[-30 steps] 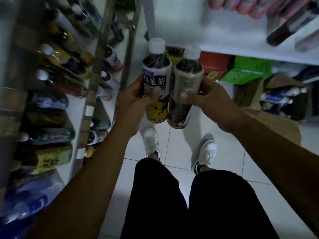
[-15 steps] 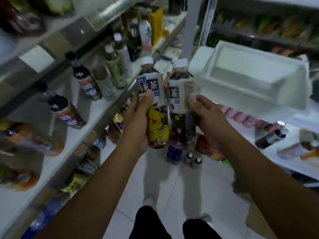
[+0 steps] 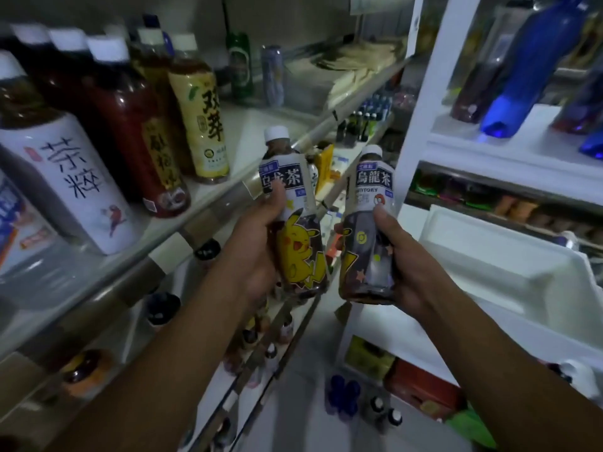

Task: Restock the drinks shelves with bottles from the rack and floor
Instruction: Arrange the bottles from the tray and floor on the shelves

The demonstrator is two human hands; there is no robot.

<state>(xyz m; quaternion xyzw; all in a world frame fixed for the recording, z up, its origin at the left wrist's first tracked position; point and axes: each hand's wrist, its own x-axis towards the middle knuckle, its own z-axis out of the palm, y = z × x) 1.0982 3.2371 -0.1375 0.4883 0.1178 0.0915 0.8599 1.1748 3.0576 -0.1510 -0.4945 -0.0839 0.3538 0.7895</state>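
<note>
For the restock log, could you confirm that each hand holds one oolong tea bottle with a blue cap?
Not quite: the head view shows white caps. Otherwise yes: the left hand holds the left bottle, the right hand the right bottle.

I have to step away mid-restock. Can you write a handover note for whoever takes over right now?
Left hand grips the left tea bottle; right hand grips the right tea bottle. Both are roughly upright, apart, in front of the drinks shelf.
Done: both bottles picked up.
Left: set them on the shelf; small bottles on the floor wait.
</note>
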